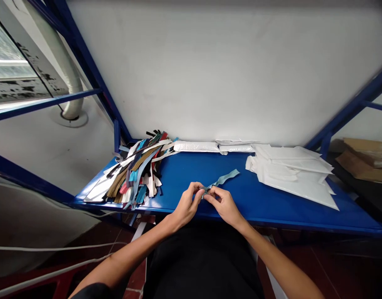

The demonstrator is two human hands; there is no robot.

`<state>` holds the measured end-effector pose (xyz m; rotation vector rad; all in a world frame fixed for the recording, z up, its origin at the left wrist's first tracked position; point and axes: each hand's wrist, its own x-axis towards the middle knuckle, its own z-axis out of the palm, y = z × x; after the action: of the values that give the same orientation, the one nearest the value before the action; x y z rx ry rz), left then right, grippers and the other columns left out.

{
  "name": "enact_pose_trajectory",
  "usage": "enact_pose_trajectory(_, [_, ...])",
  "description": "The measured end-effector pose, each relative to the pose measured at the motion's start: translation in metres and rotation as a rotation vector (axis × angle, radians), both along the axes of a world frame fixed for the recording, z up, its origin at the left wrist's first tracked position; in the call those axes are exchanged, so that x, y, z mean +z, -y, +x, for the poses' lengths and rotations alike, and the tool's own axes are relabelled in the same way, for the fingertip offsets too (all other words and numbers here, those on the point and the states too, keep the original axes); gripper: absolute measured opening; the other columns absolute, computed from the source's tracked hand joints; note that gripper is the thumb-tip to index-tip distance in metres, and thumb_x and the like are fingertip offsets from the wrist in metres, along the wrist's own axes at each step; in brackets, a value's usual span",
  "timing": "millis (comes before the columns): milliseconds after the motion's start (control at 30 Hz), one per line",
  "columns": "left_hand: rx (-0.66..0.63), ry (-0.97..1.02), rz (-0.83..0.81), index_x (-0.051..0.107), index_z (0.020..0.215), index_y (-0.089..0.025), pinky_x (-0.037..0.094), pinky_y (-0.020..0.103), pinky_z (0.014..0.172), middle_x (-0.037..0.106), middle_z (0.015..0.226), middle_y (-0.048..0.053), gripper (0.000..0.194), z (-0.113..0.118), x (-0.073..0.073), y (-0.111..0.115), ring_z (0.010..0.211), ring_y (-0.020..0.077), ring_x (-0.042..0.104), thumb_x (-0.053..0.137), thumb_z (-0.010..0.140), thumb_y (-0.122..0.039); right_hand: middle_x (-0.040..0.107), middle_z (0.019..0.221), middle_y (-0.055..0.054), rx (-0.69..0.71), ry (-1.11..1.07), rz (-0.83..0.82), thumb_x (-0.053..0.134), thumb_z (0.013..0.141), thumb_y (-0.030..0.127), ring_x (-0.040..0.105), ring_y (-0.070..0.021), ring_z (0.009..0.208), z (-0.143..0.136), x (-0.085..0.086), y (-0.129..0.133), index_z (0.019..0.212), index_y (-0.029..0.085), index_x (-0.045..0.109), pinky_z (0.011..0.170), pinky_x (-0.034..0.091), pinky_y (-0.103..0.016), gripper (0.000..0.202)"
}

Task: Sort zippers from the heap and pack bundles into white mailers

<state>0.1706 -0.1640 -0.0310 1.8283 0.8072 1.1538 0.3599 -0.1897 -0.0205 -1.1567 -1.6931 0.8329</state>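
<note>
Just above the front edge of the blue table, my left hand point(191, 198) and my right hand point(221, 201) meet fingertip to fingertip. Both pinch one end of a grey-blue zipper point(223, 179). Its loose end trails away to the right and back, slightly wavy, over the tabletop. My fingers cover the pinched end, so its details are hidden. To the left of my hands lies a heaped pile of zippers point(137, 168) in many colours: white, brown, black, blue, red and teal.
White plastic bags point(293, 168) lie stacked on the table's right side. Flat white packages point(195, 146) line the back by the wall. The blue table point(191, 166) has blue frame posts point(97, 70) at its ends. A cardboard box point(365, 160) stands at far right.
</note>
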Motion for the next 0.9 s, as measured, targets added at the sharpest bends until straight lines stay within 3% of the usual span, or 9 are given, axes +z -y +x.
enact_pose_trajectory(67, [-0.062, -0.051, 0.020, 0.056, 0.127, -0.020, 0.053, 0.029, 0.078, 0.070, 0.098, 0.004, 0.035, -0.003, 0.001, -0.001, 0.081, 0.0164, 0.066, 0.049, 0.111, -0.050, 0.055, 0.073, 0.001, -0.011, 0.035, 0.065, 0.065, 0.105, 0.054, 0.050, -0.0168, 0.068, 0.001, 0.002, 0.002, 0.075, 0.022, 0.057, 0.064, 0.042, -0.030, 0.044])
enact_pose_trajectory(167, [-0.122, -0.164, 0.073, 0.052, 0.148, -0.020, 0.054, 0.029, 0.077, 0.072, 0.095, 0.003, 0.049, -0.006, 0.006, -0.007, 0.078, 0.0174, 0.068, 0.051, 0.110, -0.051, 0.057, 0.077, 0.000, 0.052, 0.091, 0.140, 0.063, 0.106, 0.050, 0.050, -0.0175, 0.067, 0.000, 0.005, 0.007, 0.082, 0.023, 0.064, 0.065, 0.043, -0.031, 0.037])
enact_pose_trajectory(300, [-0.116, -0.300, 0.202, 0.067, 0.140, -0.022, 0.057, 0.032, 0.087, 0.080, 0.115, 0.010, 0.048, -0.010, 0.006, -0.017, 0.093, 0.0213, 0.076, 0.032, 0.116, -0.046, 0.063, 0.086, -0.003, 0.084, 0.036, 0.115, 0.059, 0.109, 0.046, 0.055, -0.0187, 0.071, -0.004, 0.009, 0.014, 0.097, 0.024, 0.070, 0.067, 0.046, -0.032, 0.028])
enact_pose_trajectory(400, [-0.090, -0.414, 0.341, 0.066, 0.145, -0.022, 0.057, 0.032, 0.080, 0.080, 0.122, 0.012, 0.051, -0.013, -0.001, -0.016, 0.082, 0.0209, 0.075, 0.031, 0.116, -0.046, 0.061, 0.085, -0.003, 0.043, -0.032, 0.096, 0.055, 0.111, 0.044, 0.054, -0.0168, 0.068, -0.006, 0.012, 0.017, 0.094, 0.022, 0.070, 0.063, 0.043, -0.030, 0.031])
enact_pose_trajectory(600, [0.022, -0.451, 0.601, 0.058, 0.152, -0.014, 0.055, 0.030, 0.071, 0.081, 0.087, 0.007, 0.056, -0.017, -0.007, -0.008, 0.061, 0.0176, 0.069, 0.024, 0.118, -0.041, 0.062, 0.081, -0.001, 0.051, 0.008, -0.011, 0.066, 0.105, 0.051, 0.052, -0.0147, 0.065, -0.011, 0.010, 0.019, 0.094, 0.021, 0.071, 0.057, 0.040, -0.027, 0.033])
enact_pose_trajectory(733, [0.096, -0.453, 0.680, 0.054, 0.155, -0.014, 0.053, 0.028, 0.067, 0.078, 0.079, 0.003, 0.054, -0.018, -0.007, -0.007, 0.056, 0.0150, 0.065, 0.023, 0.119, -0.040, 0.065, 0.084, -0.001, 0.036, -0.048, -0.090, 0.065, 0.105, 0.056, 0.056, -0.0142, 0.065, -0.017, 0.005, 0.021, 0.096, 0.021, 0.068, 0.052, 0.040, -0.025, 0.036])
enact_pose_trajectory(800, [0.117, -0.471, 0.715, 0.054, 0.155, -0.014, 0.052, 0.027, 0.065, 0.075, 0.074, 0.002, 0.053, -0.018, -0.009, -0.008, 0.054, 0.0142, 0.064, 0.025, 0.119, -0.039, 0.066, 0.081, -0.001, 0.044, -0.023, -0.033, 0.059, 0.109, 0.052, 0.059, -0.0151, 0.066, -0.018, 0.006, 0.022, 0.093, 0.021, 0.067, 0.054, 0.043, -0.026, 0.036])
enact_pose_trajectory(900, [0.136, -0.492, 0.764, 0.053, 0.155, -0.013, 0.054, 0.027, 0.065, 0.072, 0.068, 0.000, 0.050, -0.016, -0.011, -0.013, 0.053, 0.0143, 0.064, 0.029, 0.118, -0.036, 0.070, 0.086, -0.004, 0.001, 0.221, 0.199, 0.051, 0.114, 0.041, 0.066, -0.0190, 0.077, -0.016, 0.012, 0.020, 0.095, 0.021, 0.067, 0.066, 0.048, -0.028, 0.032])
